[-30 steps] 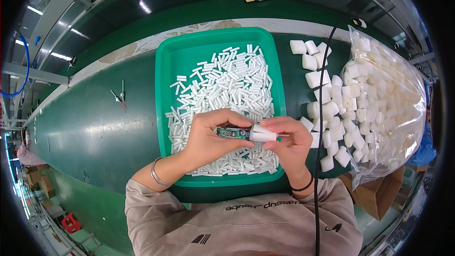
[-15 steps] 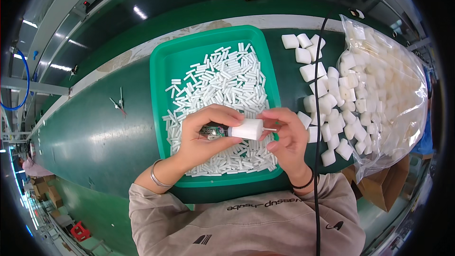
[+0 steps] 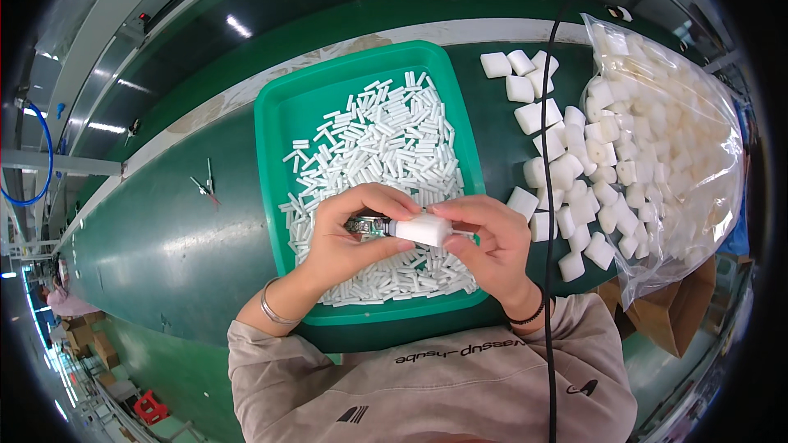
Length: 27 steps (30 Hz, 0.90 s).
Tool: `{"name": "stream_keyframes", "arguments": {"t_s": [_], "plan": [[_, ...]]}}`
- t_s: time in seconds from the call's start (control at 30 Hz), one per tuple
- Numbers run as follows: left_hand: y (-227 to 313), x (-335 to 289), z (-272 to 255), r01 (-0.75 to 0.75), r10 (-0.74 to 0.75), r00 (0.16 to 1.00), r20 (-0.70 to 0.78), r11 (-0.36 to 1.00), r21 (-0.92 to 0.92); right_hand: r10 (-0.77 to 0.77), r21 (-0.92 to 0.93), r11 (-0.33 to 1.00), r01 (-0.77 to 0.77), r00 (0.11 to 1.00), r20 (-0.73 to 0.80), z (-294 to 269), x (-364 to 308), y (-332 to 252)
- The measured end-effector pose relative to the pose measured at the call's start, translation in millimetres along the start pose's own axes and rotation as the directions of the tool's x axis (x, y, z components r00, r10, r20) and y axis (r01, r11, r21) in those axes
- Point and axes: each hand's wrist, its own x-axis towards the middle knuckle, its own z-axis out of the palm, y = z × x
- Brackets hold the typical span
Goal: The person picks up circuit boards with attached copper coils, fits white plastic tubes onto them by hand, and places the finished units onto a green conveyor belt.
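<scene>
My left hand [image 3: 353, 238] is wrapped round a small device with an exposed circuit board [image 3: 368, 226]. A white foam block [image 3: 423, 230] sits on the device's right end, between my two hands. With thumb and fingers my right hand [image 3: 491, 248] pinches the right end of that block. A thin white stick [image 3: 465, 233] pokes out of the block towards my right palm, partly hidden by the fingers. Both hands are over a green tray [image 3: 268, 143] heaped with short white rods [image 3: 394, 143].
Several loose white foam blocks [image 3: 565, 172] lie right of the tray, beside a clear plastic bag [image 3: 681, 139] full of them. A black cable [image 3: 548, 197] hangs down in front. Small thin tools [image 3: 205, 183] lie to the left. Below the bag is a cardboard box [image 3: 673, 312].
My right hand has moved left and closed its fingers on the foam block's end; before, they were spread round the stick. The view has shifted slightly.
</scene>
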Motion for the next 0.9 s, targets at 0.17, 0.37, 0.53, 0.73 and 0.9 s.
{"name": "stream_keyframes", "arguments": {"t_s": [0.17, 0.37, 0.53, 0.73, 0.9], "plan": [[9.3, 3.7, 5.9, 0.167, -0.171, 0.984, -0.044, 0.982, -0.083, 0.059, 0.019, 0.998, -0.059, 0.998, 0.029, -2.8, -1.2, 2.5], [3.7, 2.5, -2.5, 0.036, -0.038, 0.998, 0.045, 0.998, 0.048, 0.226, 0.096, 0.967, -0.234, 0.970, 0.092, -4.3, 2.5, 0.8], [10.3, 26.4, -31.9, 0.004, 0.051, 0.980, -0.192, 0.961, 0.275, 0.211, -0.084, 0.974, -0.212, 0.977, -0.018, 7.4, 5.7, -6.4], [-26.5, 105.4, -177.0, 0.275, -0.152, 0.736, -0.660, 0.958, 0.086, -0.008, -0.578, 0.781, 0.235, 0.930, 0.367, 9.9, -2.1, 8.2], [-54.0, 132.7, -260.3, 0.324, 0.026, 0.536, -0.844, 0.917, 0.233, 0.063, -0.597, 0.765, 0.242, 0.894, 0.443, 9.1, -3.9, 16.7]]}}
